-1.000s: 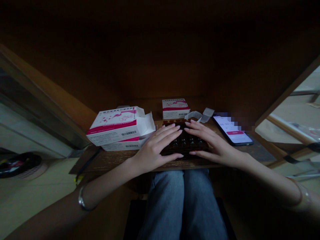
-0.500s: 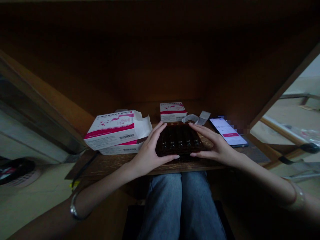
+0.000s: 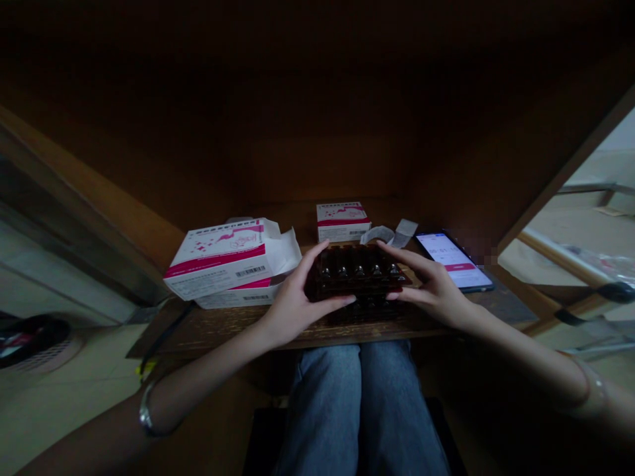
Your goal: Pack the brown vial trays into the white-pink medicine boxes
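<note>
My left hand (image 3: 297,295) and my right hand (image 3: 429,287) grip the two sides of a dark brown plastic tray of small glass vials (image 3: 354,271). The tray is raised and tilted a little. Under it lies a second dark tray (image 3: 367,311), partly hidden, on the wooden desk shelf (image 3: 223,330). Neither hand touches this lower tray as far as I can see. Left of my left hand stands an open white-and-magenta carton (image 3: 223,261) on a similar carton (image 3: 233,297).
A smaller white-and-magenta carton (image 3: 343,223) and white paper strips (image 3: 389,233) stand behind the trays. A lit smartphone (image 3: 454,261) lies to the right. Dark wooden walls enclose the shelf, and my jeans-covered knees (image 3: 360,396) are below its front edge.
My hands have moved from lying flat on the tray to gripping its sides. The upper tray has risen off the lower one, which now shows beneath it.
</note>
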Demonstrator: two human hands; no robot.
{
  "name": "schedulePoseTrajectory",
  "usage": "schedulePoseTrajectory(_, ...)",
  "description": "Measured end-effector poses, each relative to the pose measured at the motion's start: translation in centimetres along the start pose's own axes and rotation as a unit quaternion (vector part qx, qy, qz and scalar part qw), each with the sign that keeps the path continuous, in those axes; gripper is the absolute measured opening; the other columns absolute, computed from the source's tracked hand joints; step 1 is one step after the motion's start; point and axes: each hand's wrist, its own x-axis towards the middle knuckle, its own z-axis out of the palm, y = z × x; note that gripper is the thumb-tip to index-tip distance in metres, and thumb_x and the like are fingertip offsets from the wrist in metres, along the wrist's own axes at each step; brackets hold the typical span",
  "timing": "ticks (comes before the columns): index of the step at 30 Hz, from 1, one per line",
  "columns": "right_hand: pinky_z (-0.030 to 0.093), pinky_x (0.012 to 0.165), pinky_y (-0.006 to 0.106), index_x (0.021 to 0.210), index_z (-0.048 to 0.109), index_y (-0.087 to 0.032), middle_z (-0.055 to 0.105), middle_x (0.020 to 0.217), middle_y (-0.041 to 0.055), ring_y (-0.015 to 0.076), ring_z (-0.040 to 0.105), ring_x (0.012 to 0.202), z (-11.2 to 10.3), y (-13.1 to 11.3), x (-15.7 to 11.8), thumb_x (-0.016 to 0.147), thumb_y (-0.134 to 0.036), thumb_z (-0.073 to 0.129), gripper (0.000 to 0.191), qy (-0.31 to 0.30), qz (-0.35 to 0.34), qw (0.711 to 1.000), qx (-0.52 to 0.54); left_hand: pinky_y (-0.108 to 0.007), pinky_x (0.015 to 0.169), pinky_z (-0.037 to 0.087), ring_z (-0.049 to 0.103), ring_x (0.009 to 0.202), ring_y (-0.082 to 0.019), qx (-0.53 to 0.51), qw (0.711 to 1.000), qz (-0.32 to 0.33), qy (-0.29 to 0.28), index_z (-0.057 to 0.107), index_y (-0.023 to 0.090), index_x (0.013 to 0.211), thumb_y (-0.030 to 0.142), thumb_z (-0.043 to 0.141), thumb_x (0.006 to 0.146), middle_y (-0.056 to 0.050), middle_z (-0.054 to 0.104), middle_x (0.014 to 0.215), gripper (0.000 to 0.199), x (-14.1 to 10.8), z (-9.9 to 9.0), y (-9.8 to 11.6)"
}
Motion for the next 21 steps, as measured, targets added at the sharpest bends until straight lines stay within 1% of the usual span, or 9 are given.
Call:
schedulePoseTrajectory(3,0.039,0.114,0.054,0.148,0.045,-0.026,0.054,0.146,0.0118,0.0296,0.051,0.135,0.0,0.1,0.1,0.081,-0.043,0.076,0.076,-0.004,-0.002,1.0,0.003,-0.054,0.115,0.037,0.051,0.135,-0.029,0.005,1.0,0.005,0.015,0.037,0.024,0.146,0.039,0.081,0.075,-0.014,0.052,0.146,0.084,0.1,0.1,-0.2)
schedulePoseTrajectory(5,0.037,0.116,0.053,0.149,0.043,-0.027,0.051,0.149,0.0113,0.0294,0.048,0.138,0.0,0.1,0.1,0.078,-0.041,0.079,0.081,-0.01,-0.013,1.0,-0.009,-0.053,0.114,0.039,0.051,0.135,-0.03,0.01,1.0,0.01,0.021,0.039,0.023,0.145,0.04,0.082,0.073,-0.014,0.053,0.145,0.086,0.1,0.1,-0.3)
schedulePoseTrajectory(7,0.038,0.115,0.053,0.15,0.041,-0.027,0.05,0.15,0.0114,0.0297,0.048,0.138,-0.1,0.0,0.2,0.078,-0.038,0.08,0.083,-0.012,-0.03,0.999,-0.028,-0.052,0.115,0.039,0.051,0.135,-0.029,0.016,0.999,0.02,0.028,0.041,0.022,0.144,0.039,0.084,0.071,-0.014,0.054,0.144,0.086,0.1,0.2,-0.2)
schedulePoseTrajectory(11,0.043,0.112,0.051,0.149,0.043,-0.027,0.052,0.148,0.0108,0.0286,0.051,0.136,-0.4,0.0,0.2,0.083,-0.034,0.075,0.074,-0.016,-0.061,0.997,-0.045,-0.051,0.113,0.041,0.054,0.131,-0.029,0.023,0.998,0.044,0.033,0.042,0.022,0.143,0.037,0.084,0.071,-0.014,0.055,0.142,0.086,0.1,0.3,0.1)
schedulePoseTrajectory(14,0.045,0.111,0.049,0.15,0.042,-0.029,0.052,0.149,0.0094,0.0286,0.051,0.136,-0.6,0.0,0.1,0.084,-0.033,0.073,0.073,-0.018,-0.077,0.995,-0.059,-0.051,0.113,0.043,0.055,0.131,-0.029,0.012,0.998,0.045,0.032,0.042,0.024,0.143,0.036,0.084,0.072,-0.013,0.056,0.143,0.083,0.1,0.2,0.6)
schedulePoseTrajectory(18,0.049,0.106,0.047,0.149,0.042,-0.032,0.056,0.145,0.007,0.0277,0.057,0.129,-0.7,-0.3,0.3,0.086,-0.031,0.072,0.07,0.026,-0.082,0.993,-0.077,-0.047,0.111,0.046,0.054,0.133,-0.028,-0.019,0.999,0.043,0.024,0.042,0.028,0.142,0.032,0.081,0.077,-0.009,0.056,0.143,0.076,0.6,-0.2,1.9)
schedulePoseTrajectory(21,0.051,0.103,0.046,0.148,0.044,-0.03,0.06,0.14,0.0076,0.0269,0.061,0.123,-0.7,-1.2,0.7,0.089,-0.03,0.068,0.064,0.057,-0.06,0.994,-0.072,-0.047,0.11,0.047,0.054,0.133,-0.027,-0.036,0.998,0.04,0.023,0.043,0.029,0.141,0.028,0.077,0.08,-0.007,0.057,0.143,0.07,1.2,-0.3,2.8)
